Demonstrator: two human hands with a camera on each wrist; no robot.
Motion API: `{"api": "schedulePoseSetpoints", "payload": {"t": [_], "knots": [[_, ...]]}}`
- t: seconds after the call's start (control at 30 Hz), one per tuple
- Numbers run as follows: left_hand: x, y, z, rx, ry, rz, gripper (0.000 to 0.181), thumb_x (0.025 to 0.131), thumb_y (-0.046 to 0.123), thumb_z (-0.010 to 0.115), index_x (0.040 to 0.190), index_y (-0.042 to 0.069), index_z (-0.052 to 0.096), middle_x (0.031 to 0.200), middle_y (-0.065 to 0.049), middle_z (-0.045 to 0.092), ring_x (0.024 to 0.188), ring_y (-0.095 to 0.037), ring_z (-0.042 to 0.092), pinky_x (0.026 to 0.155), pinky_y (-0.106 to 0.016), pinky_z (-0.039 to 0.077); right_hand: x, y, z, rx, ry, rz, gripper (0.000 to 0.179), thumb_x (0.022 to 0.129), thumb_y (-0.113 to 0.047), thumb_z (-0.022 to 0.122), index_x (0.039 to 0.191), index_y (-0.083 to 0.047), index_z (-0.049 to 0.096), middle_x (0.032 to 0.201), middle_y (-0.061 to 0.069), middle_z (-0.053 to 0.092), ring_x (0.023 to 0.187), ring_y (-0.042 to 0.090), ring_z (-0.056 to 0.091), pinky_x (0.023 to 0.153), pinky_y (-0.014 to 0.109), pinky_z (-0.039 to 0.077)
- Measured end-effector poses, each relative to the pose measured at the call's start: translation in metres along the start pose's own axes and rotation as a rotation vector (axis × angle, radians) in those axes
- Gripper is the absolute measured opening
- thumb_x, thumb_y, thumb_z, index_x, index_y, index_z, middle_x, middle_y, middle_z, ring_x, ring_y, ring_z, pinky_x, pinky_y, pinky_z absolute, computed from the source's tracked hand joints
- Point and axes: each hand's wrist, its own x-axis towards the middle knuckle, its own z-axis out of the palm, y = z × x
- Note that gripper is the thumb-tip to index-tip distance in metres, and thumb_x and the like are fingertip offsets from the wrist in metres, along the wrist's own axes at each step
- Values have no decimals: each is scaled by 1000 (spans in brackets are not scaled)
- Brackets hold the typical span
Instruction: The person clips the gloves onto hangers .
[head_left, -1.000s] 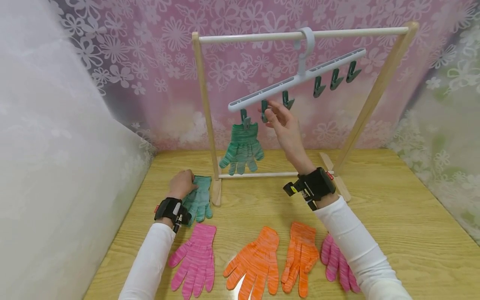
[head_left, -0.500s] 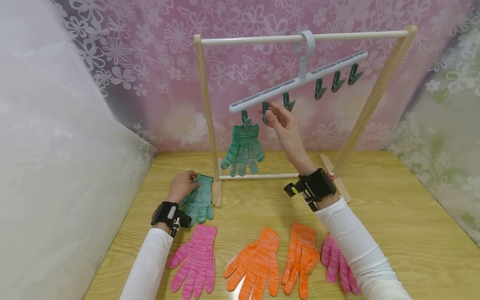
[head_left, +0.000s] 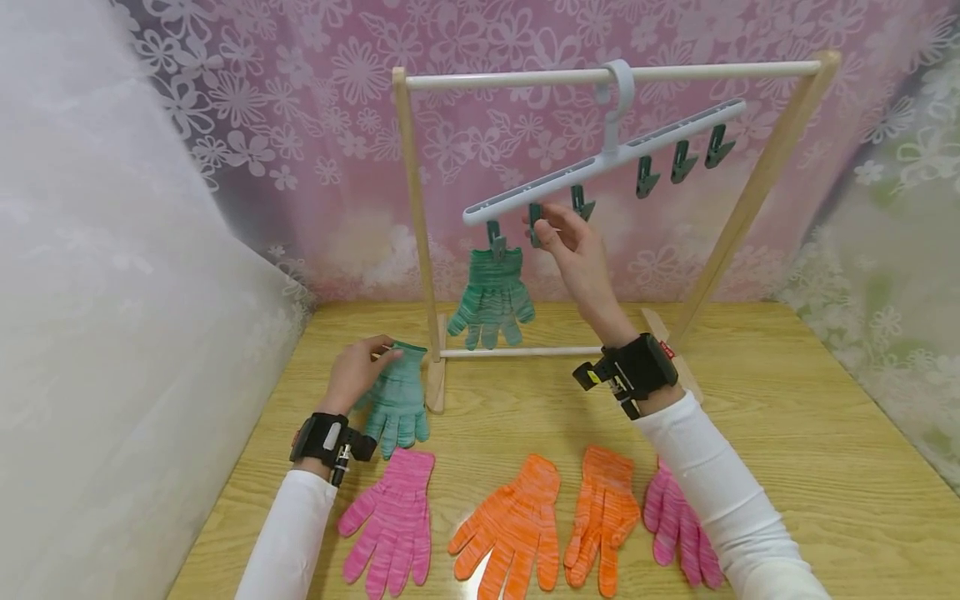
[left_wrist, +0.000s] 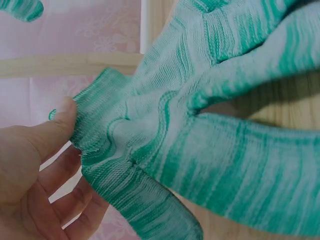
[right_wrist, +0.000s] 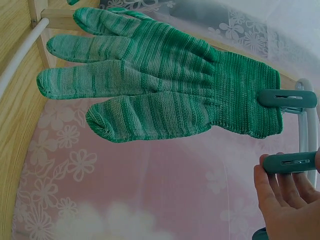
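In the head view my left hand (head_left: 352,375) pinches the cuff of a green knitted glove (head_left: 402,398) at the left of the table. The left wrist view shows the thumb on top of that cuff (left_wrist: 102,100) and fingers beneath. My right hand (head_left: 583,260) holds a dark green clip (head_left: 535,223) on a tilted white clip hanger (head_left: 510,200), between thumb and fingers. A second green glove (head_left: 492,300) hangs fingers down from the clip at the hanger's low left end. In the right wrist view, the gripped clip (right_wrist: 285,163) has no glove in it.
The hanger hooks over a rack's white top bar (head_left: 495,81); wooden posts (head_left: 417,217) stand at either side. Several more clips (head_left: 646,177) hang along it. In front lie a pink glove (head_left: 393,525), two orange gloves (head_left: 517,521) and another pink glove (head_left: 678,525) partly behind my right sleeve.
My left hand has raised the green glove's cuff a little off the table and shifted slightly left and up. My right hand stays at the same clip.
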Motion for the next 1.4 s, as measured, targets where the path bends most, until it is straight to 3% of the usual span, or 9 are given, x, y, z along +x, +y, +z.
{"api": "schedulePoseSetpoints", "payload": {"t": [0.2,0.43,0.63,0.8,1.0,1.23,1.4], "knots": [[0,15,-3,2,42,20,41,101,30,65,133,3,66,114,-23,72,102,-39,69,83,-53,57,-1,-1,0,-28,6,24,45,107,-17,55,149,-2,49,139,19,57,124,30,58,105,39,49],[0,42,-9,25,97,173,31,98,22,68,123,4,72,109,-19,74,93,-35,72,79,-48,59,0,-4,-2,-32,-7,25,45,106,-15,56,148,0,49,141,21,57,130,32,55,111,40,45],[-2,62,-16,58,84,255,24,98,21,68,117,9,75,104,-13,76,87,-31,73,75,-43,60,2,-7,-3,-35,-11,23,44,105,-13,57,146,2,51,135,22,60,127,32,58,109,40,46],[-2,85,-21,11,61,288,26,98,21,68,120,10,74,104,-13,76,86,-29,74,74,-42,61,2,-8,-3,-33,-12,30,44,105,-12,58,146,2,50,136,23,58,125,33,58,110,39,45],[0,112,-23,-10,102,363,24,99,17,67,120,7,74,101,-13,76,80,-26,74,72,-38,62,1,-9,-1,-24,-5,27,44,104,-12,58,145,3,51,134,22,59,122,32,59,109,38,46],[6,140,-15,-47,114,438,25,100,22,67,119,6,73,100,-11,76,76,-20,72,70,-32,60,0,-10,-1,-19,11,25,42,104,-11,59,143,3,53,132,21,60,113,15,63,106,36,48],[15,157,-8,-134,156,459,24,101,23,66,118,7,71,97,-9,75,74,-18,72,69,-31,60,2,-9,0,-6,14,16,41,103,-14,62,140,2,56,128,20,63,111,19,65,104,35,50]]}}
